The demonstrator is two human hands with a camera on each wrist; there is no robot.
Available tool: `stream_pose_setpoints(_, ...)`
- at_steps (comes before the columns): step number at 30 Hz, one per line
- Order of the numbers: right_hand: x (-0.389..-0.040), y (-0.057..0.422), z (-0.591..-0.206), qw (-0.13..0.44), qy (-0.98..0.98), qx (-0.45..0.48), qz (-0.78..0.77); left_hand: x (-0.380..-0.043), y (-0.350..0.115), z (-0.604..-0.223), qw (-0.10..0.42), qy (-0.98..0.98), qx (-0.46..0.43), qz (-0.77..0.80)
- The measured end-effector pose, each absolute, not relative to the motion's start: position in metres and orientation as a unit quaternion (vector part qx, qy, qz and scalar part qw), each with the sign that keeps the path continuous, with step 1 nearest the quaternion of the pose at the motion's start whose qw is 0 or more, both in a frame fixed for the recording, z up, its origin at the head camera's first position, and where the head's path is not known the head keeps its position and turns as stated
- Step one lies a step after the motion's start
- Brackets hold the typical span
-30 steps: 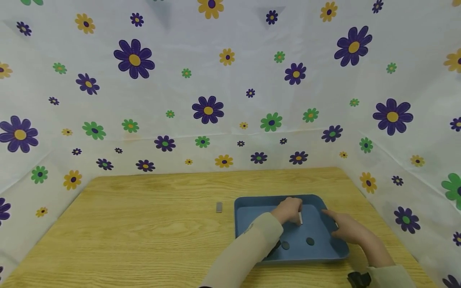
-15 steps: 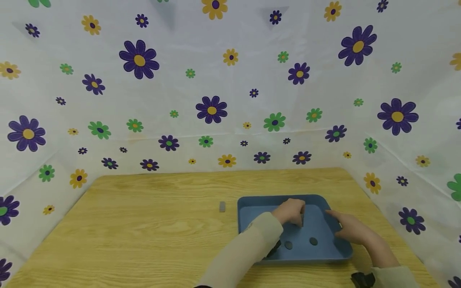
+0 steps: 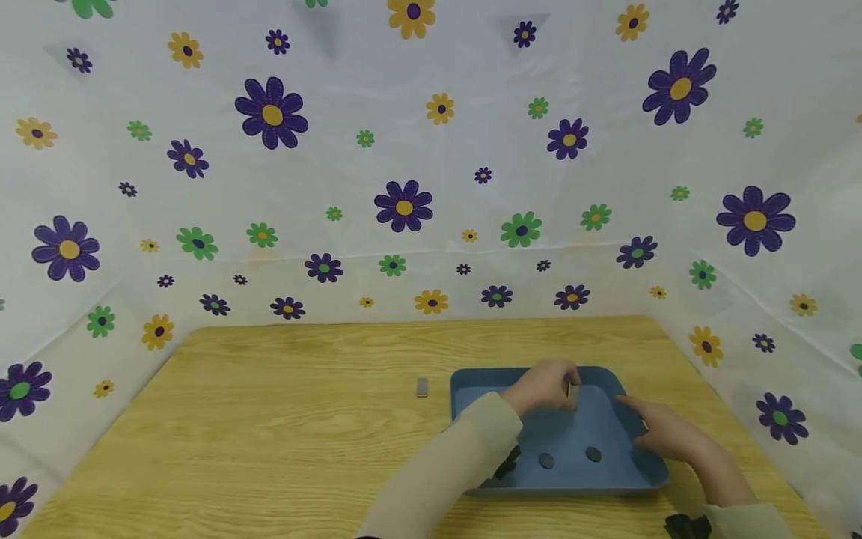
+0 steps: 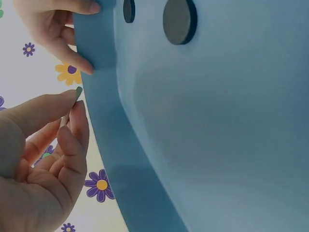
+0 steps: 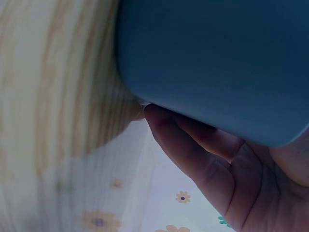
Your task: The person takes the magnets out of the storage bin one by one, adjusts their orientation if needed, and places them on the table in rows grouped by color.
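My left hand (image 3: pixel 544 385) is over the far part of a shallow blue tray (image 3: pixel 465 378). Between thumb and fingertips it pinches a small, thin, pale rectangular piece (image 3: pixel 572 395); the left wrist view shows that piece nearly edge-on. On the tray's right side, my right hand (image 3: pixel 663 428) grips the rim, and the right wrist view has its fingers against the tray's underside. Two dark grey round discs (image 3: pixel 546 460) (image 4: pixel 178 21) lie apart on the tray floor, toward the near side. Part of the tray is hidden behind my left sleeve.
A small grey rectangular block (image 3: pixel 422 387) lies on the wood-grain table (image 3: pixel 289 427), just left of the tray. White sheeting (image 3: pixel 323 172) printed with flowers stands behind the table and along both sides.
My left hand has risen a little, and the pale piece has turned in its fingers. The whole scene has shifted slightly right in view. The right hand stays at the tray's rim.
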State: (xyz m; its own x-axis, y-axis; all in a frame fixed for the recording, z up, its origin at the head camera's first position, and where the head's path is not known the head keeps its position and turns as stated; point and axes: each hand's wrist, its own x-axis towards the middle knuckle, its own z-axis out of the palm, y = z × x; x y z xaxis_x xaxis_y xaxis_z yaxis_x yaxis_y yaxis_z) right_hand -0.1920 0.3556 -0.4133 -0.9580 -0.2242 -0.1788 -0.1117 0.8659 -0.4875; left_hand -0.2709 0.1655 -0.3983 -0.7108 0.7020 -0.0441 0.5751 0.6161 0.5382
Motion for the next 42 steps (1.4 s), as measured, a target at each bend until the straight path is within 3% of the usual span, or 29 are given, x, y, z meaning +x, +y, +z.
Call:
stream_pose_setpoints(16, -0.190, 0.360, -0.416, 0.117, 0.960, -0.082, -0.242, -0.267, 0.139, -0.374, 0.159, 0.858, 0.334, 0.357)
stream_pose_setpoints(24, -0.189, 0.359, -0.415, 0.110, 0.959, -0.088, -0.244, -0.267, 0.120, -0.382, 0.166, 0.834, 0.351, 0.393)
stream_pose_setpoints(42, -0.192, 0.356, -0.414, 0.115, 0.955, -0.095, -0.257, -0.272, 0.069, -0.384, 0.182, 0.786, 0.292, 0.514)
